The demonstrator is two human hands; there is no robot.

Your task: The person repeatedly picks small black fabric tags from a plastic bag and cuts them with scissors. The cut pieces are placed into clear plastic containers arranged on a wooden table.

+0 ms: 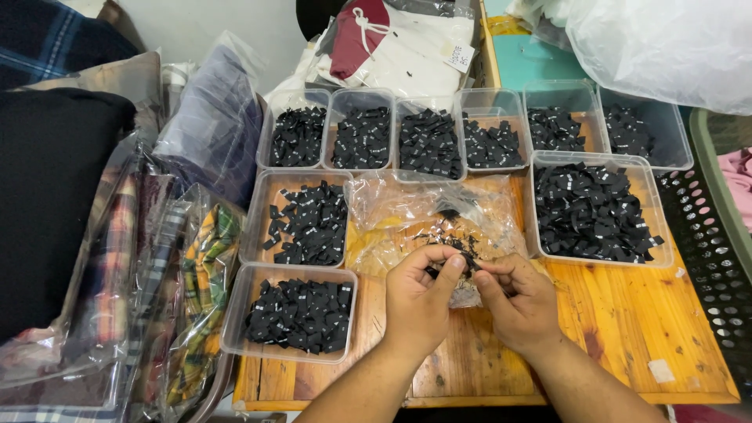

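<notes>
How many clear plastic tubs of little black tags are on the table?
9. Six in the back row, two stacked down the left side, and one large one at right. Others may be hidden under the bags.

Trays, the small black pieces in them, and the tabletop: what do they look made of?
Trays: clear thin plastic, glossy; contents and wood show through the walls. Black pieces: likely woven fabric labels, matte, folded, with tiny white marks; too small to be sure. Tabletop: wood planks, orange-toned with visible grain, probably varnished. Left hand and right hand pinch pieces over a crinkled clear plastic bag.
</notes>
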